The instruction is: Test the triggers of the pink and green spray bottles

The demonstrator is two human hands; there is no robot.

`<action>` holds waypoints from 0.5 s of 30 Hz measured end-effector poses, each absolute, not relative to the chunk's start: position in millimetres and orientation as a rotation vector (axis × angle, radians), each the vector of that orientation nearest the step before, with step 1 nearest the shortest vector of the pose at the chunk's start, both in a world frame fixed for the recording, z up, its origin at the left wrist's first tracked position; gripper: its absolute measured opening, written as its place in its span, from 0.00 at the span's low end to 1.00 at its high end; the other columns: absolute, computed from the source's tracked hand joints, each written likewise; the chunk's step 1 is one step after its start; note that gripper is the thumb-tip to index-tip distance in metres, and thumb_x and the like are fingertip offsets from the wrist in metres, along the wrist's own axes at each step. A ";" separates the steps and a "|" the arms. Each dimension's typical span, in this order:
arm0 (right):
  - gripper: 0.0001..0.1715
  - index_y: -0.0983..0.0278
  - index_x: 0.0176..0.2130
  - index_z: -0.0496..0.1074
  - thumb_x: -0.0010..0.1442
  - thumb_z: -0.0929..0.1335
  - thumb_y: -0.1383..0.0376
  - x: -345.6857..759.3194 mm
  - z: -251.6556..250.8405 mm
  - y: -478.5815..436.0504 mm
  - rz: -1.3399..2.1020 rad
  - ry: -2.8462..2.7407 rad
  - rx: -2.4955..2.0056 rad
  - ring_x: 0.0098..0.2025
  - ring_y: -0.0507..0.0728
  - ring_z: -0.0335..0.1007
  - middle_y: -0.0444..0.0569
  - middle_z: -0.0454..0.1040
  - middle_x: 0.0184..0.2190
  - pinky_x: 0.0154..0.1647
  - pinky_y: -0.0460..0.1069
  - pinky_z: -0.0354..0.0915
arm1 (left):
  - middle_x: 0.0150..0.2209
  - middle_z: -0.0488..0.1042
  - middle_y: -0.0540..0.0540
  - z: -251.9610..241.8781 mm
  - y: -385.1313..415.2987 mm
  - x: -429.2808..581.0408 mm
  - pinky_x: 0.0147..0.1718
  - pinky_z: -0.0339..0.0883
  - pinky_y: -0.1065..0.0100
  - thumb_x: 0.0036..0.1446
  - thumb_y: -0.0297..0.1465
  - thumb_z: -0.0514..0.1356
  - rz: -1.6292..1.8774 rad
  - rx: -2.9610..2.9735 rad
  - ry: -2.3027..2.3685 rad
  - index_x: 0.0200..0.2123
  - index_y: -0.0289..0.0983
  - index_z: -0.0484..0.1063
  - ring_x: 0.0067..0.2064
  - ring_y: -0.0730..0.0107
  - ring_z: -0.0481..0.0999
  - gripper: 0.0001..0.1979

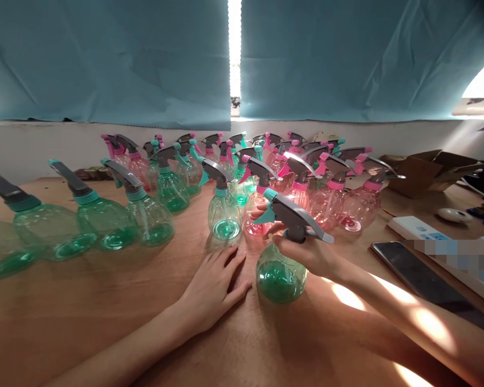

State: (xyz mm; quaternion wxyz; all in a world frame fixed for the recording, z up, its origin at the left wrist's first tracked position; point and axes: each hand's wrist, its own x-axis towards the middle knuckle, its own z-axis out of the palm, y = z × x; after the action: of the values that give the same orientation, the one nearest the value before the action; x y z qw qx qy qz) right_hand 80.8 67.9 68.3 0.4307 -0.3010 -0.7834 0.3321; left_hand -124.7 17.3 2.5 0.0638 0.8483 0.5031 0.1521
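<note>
My right hand [302, 252] is wrapped round the neck of a green spray bottle [281, 277] with a grey and teal trigger head. The bottle is near the table's front middle, and its collar is hidden by the hand. To its left, my left hand [212, 285] lies flat on the wooden table [125, 312] with its fingers spread, holding nothing. Just beyond the left fingertips stands another green spray bottle [225, 215]. A pink spray bottle [258, 212] stands behind the held one.
Several green bottles [105, 223] form a row at the left. More pink and green bottles [173, 188] crowd the back. At the right are a phone [427, 279], a white power strip [411, 228], a white mouse [454, 215] and an open cardboard box [423, 174].
</note>
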 end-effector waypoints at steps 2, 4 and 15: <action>0.25 0.59 0.50 0.71 0.52 0.64 0.66 80.5 68.1 68.1 0.861 -1.942 -0.724 0.31 0.56 0.70 0.48 0.75 0.32 0.37 0.55 0.71 | 0.60 0.65 0.36 2.4 17.2 -124.8 0.56 0.60 0.48 0.64 0.40 0.55 0.457 2.566 1.522 0.59 0.37 0.64 0.60 0.48 0.64 0.24; 0.25 0.58 0.51 0.71 0.52 0.64 0.66 80.2 67.4 68.6 0.872 -1.930 -0.723 0.36 0.58 0.72 0.49 0.76 0.34 0.43 0.56 0.71 | 0.60 0.65 0.36 0.5 17.5 -125.4 0.56 0.60 0.48 0.64 0.40 0.55 0.468 2.567 1.517 0.60 0.38 0.64 0.60 0.48 0.64 0.24; 0.28 0.58 0.52 0.71 0.51 0.64 0.68 82.4 63.1 71.1 0.880 -1.947 -0.737 0.45 0.61 0.74 0.48 0.77 0.36 0.53 0.60 0.66 | 0.60 0.66 0.36 -0.8 18.4 -125.9 0.56 0.60 0.47 0.63 0.41 0.55 0.491 2.545 1.508 0.59 0.38 0.65 0.59 0.47 0.65 0.24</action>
State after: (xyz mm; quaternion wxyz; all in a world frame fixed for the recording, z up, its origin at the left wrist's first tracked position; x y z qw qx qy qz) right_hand 82.4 71.1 63.1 0.4266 -0.2949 -0.7791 0.3523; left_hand -125.9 18.4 -0.8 0.0715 0.8465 0.5017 0.1633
